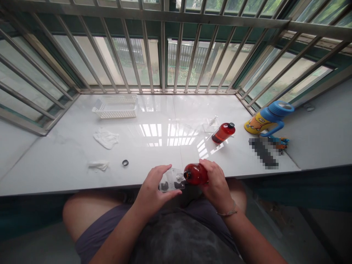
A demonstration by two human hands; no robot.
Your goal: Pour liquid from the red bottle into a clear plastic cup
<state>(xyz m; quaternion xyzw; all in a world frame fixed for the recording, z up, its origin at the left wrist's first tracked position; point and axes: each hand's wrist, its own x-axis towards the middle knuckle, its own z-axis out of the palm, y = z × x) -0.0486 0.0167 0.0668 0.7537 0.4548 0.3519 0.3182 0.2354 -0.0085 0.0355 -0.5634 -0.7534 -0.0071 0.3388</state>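
Head view: your right hand (217, 185) grip is clasping the tipped red bottle (195, 173), mouth meeting the clear container (172, 180) your left hand (151, 191) is pinching; transfer looking underway, unfinished.

red bottle (195, 173): base hidden by right hand (217, 185) | flat object (263, 153): blurred out
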